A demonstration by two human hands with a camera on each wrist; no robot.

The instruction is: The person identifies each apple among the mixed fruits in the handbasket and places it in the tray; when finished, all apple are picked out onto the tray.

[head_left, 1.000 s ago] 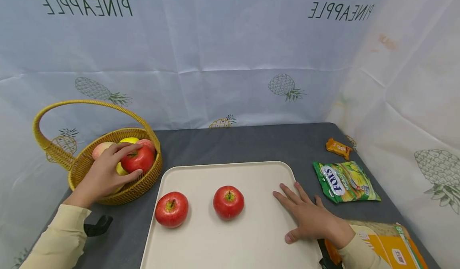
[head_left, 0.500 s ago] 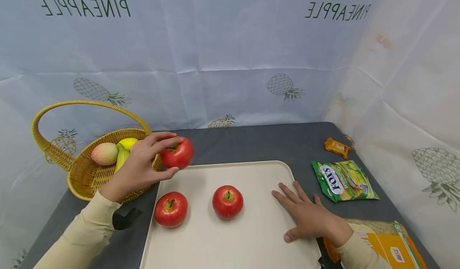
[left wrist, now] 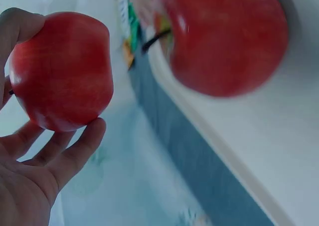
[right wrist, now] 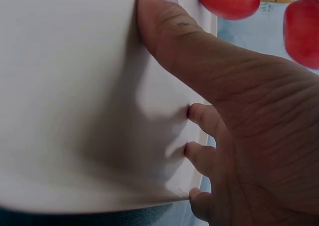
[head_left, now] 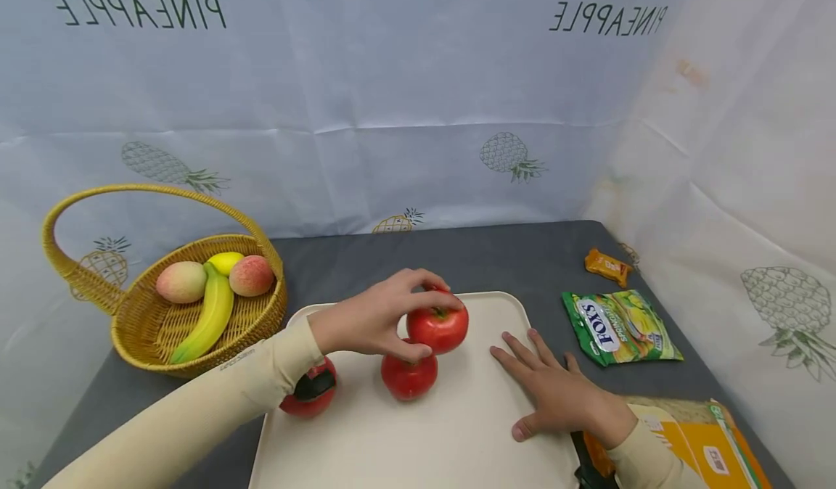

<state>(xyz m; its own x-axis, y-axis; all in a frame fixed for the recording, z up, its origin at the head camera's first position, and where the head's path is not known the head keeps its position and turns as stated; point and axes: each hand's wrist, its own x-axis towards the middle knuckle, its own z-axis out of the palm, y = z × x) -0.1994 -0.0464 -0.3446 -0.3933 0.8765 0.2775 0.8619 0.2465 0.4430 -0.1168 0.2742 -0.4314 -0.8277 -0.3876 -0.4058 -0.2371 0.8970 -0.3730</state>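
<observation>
My left hand (head_left: pixel 379 317) pinches a red apple (head_left: pixel 439 328) between thumb and fingers, above the cream tray (head_left: pixel 483 431). In the left wrist view this held apple (left wrist: pixel 62 71) hangs clear of the tray. A second apple (head_left: pixel 409 377) sits mid-tray, partly behind the left thumb and the held apple. A third apple (head_left: pixel 312 395) lies near the tray's left side, partly covered by my left wrist and its black strap. My right hand (head_left: pixel 555 391) rests with spread fingers on the tray's right side; the right wrist view shows its fingertips (right wrist: pixel 199 153) touching the surface.
A yellow wicker basket (head_left: pixel 140 329) at the left holds a banana (head_left: pixel 212 315), another yellow fruit and two peaches (head_left: pixel 251 276). To the right lie a green candy bag (head_left: pixel 622 327), a small orange packet (head_left: pixel 608 267) and a yellow-orange package (head_left: pixel 699 438). A printed curtain stands behind.
My left hand has lifted the apple out of the basket and carried it right, over the tray. The right hand has stayed in place on the tray.
</observation>
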